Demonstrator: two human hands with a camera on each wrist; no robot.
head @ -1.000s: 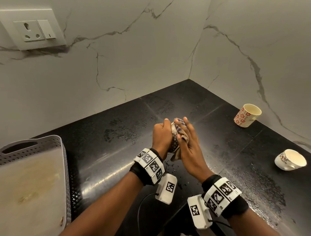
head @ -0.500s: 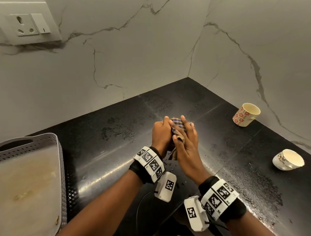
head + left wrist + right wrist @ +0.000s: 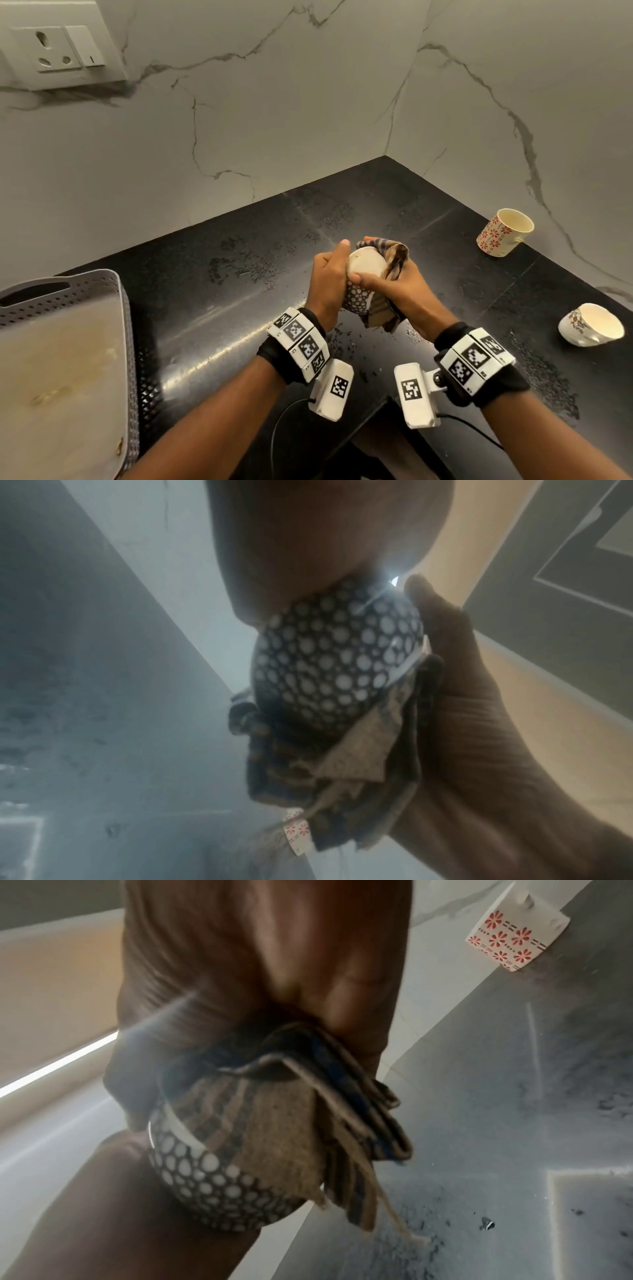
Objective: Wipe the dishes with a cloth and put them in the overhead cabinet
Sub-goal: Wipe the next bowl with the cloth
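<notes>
black stone surface [image 3: 212, 308], wet in patches, carrying two cups still unwiped: flowered cup [image 3: 503, 233], pale cup [image 3: 591, 325]. left hand [image 3: 327, 277] wrapped round dotted cup [image 3: 358, 298], held above for turning. right hand [image 3: 394, 284] clamped on checked cloth [image 3: 380, 308], pressed against cup's rim, likely drying inside.

head: dim, soft, sharp; glare streak on black desk [image 3: 219, 346] at 8 o'clock, edges bowed | left wrist: hazy, backlit, lens flare | right wrist: blurred, washed-out, flare streak
</notes>
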